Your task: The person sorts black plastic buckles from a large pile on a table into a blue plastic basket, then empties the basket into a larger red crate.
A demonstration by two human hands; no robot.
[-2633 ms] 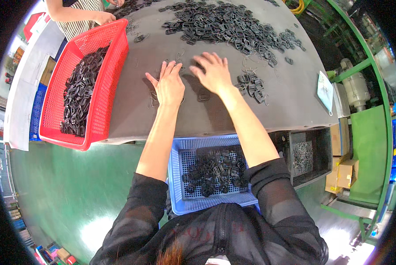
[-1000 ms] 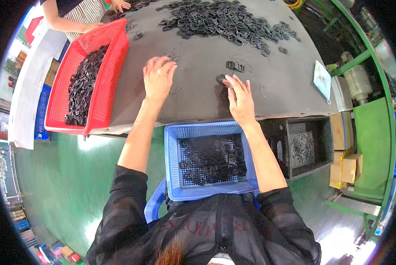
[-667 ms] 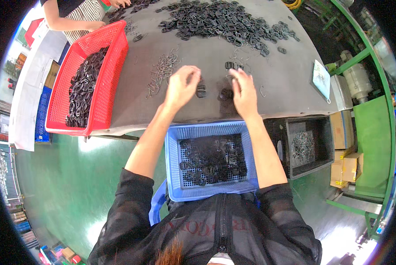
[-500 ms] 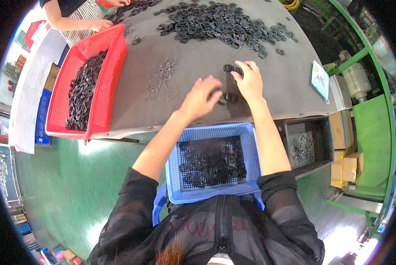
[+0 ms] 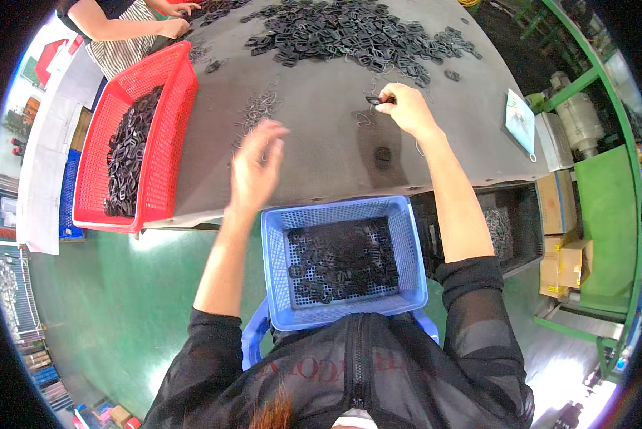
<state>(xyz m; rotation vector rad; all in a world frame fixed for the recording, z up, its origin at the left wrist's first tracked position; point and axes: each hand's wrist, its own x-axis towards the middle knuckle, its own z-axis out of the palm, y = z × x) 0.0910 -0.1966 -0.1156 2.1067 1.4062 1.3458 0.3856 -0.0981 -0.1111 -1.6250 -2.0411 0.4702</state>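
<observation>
A small black buckle part (image 5: 373, 100) is being pinched at the fingertips of the right hand (image 5: 405, 107), well out on the grey table (image 5: 321, 154), just short of the big heap of black parts (image 5: 356, 32) that is lying toward the far edge. The hand is curling closed around it, knuckles up; the part's long axis is too small to make out. A second single black part (image 5: 383, 156) is lying nearer the person, between that hand and the blue basket (image 5: 278, 286), which is sitting on the lap just under the table's near edge, partly filled with the same parts. The left hand (image 5: 255, 168) is hovering open and blurred, fingers spread, holding nothing, over bare table near some thin wire pieces (image 5: 253, 114). The right hand is the closer one to both loose parts. A red basket (image 5: 165, 136) is bounding the left side, where another person's hand (image 5: 172, 27) is working
</observation>
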